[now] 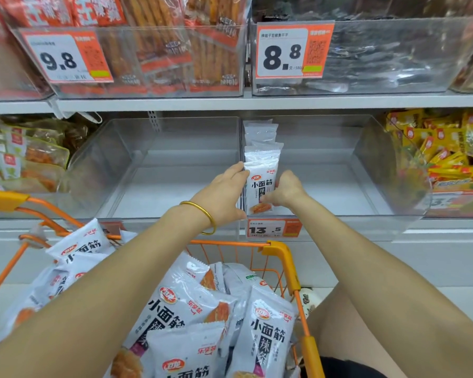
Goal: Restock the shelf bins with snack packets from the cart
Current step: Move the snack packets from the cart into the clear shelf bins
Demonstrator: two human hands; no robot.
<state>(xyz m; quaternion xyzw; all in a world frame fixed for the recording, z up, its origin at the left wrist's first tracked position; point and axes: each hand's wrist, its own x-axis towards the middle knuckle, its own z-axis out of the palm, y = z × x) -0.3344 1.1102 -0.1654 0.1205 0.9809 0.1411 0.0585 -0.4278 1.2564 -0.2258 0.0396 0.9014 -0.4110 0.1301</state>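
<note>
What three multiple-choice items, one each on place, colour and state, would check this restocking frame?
1. Where does the row of white packets stand?
A. on the top shelf
B. in the lower clear bin, at its left wall
C. on the floor

2. What colour is the cart frame?
A. blue
B. orange
C. green

3. What are the hands doing?
A. both hang empty
B. only one touches a packet
C. left hand and right hand both hold the front packet

Answers:
1 B, the row stands just above the 13.5 tag.
2 B, orange bars edge the cart.
3 C, fingers of both hands grip the packet's sides.
</note>
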